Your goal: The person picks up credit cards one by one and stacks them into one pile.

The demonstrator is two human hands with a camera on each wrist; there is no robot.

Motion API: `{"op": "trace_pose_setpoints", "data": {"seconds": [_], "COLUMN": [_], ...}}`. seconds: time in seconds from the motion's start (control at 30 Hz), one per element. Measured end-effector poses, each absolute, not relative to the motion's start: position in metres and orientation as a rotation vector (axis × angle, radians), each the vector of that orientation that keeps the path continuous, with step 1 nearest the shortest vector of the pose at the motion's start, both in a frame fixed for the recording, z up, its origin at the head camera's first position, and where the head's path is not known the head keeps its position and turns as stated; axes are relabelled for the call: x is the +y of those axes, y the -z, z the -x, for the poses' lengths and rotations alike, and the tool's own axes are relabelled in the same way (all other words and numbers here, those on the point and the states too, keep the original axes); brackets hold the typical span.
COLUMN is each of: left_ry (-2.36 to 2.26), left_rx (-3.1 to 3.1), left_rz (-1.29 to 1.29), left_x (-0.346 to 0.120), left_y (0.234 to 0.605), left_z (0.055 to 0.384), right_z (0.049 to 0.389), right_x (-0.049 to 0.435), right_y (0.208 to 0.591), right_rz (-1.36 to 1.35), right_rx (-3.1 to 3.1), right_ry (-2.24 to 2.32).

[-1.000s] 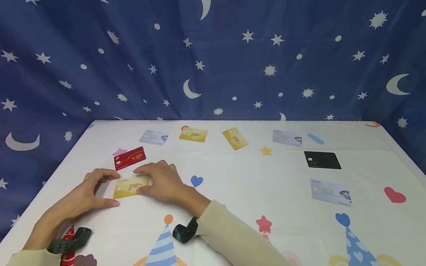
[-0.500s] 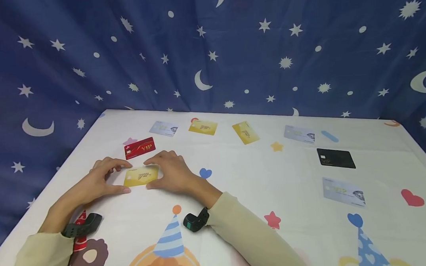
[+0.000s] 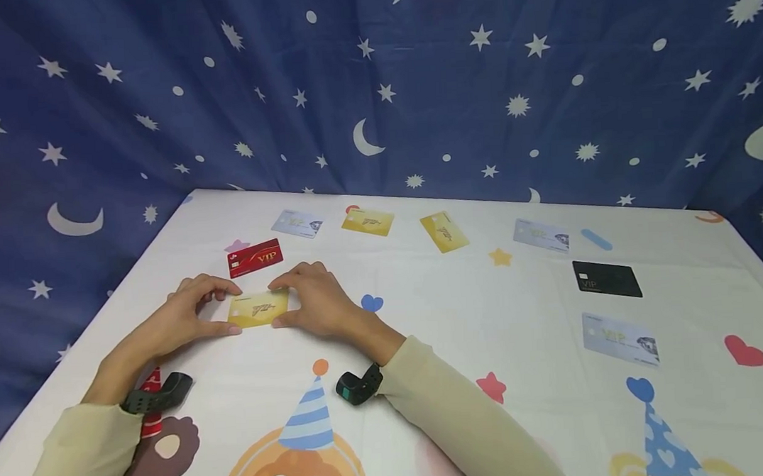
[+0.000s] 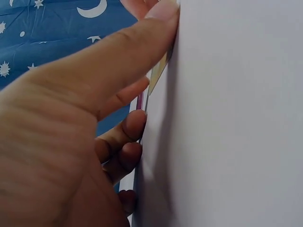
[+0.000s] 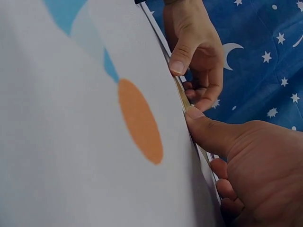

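Observation:
On the white table, a gold VIP card (image 3: pixel 258 309) lies between my two hands, its printing upside down to the head view. My left hand (image 3: pixel 179 319) has its thumb and index finger at the two corners of the card's left end. At the opposite end, my right hand (image 3: pixel 317 299) pinches the card across its short sides with thumb and forefinger. The left wrist view shows a sliver of the gold card (image 4: pixel 158 75) past my left thumb, and most of its face is hidden there. A red VIP card (image 3: pixel 255 258) lies just beyond.
Farther back lie a silver card (image 3: pixel 296 224), two gold cards, one of them angled (image 3: pixel 444 232), and another silver card (image 3: pixel 541 235). To the right are a black card (image 3: pixel 607 279) and a silver card (image 3: pixel 620 339). A starry blue curtain (image 3: pixel 413 87) hangs behind the table.
The head view has shifted, moving the table up and right in the picture. My left thumb has come closer to the gold card's near edge. The card keeps its place below the red one.

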State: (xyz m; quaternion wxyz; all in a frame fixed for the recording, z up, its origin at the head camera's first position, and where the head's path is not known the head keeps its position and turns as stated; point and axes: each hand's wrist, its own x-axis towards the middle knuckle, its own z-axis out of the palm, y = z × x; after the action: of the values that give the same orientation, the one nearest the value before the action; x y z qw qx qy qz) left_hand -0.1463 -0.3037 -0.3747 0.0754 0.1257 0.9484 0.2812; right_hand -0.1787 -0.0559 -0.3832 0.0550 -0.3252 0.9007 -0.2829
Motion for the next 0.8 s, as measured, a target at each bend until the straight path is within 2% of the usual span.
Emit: {"op": "trace_pose_setpoints", "data": {"seconds": [0.8], "left_ry": [-0.912], "left_rx": [2.793], "left_rz": [-0.359], "left_x": [-0.3063], "left_y": [0.3758], "left_z": [0.1451], "right_z": [0.1737], "right_x": [-0.0578], "right_y": [0.3825], "right_rz": [0.915], "right_rx": [2.723], "right_ry": [0.85]}}
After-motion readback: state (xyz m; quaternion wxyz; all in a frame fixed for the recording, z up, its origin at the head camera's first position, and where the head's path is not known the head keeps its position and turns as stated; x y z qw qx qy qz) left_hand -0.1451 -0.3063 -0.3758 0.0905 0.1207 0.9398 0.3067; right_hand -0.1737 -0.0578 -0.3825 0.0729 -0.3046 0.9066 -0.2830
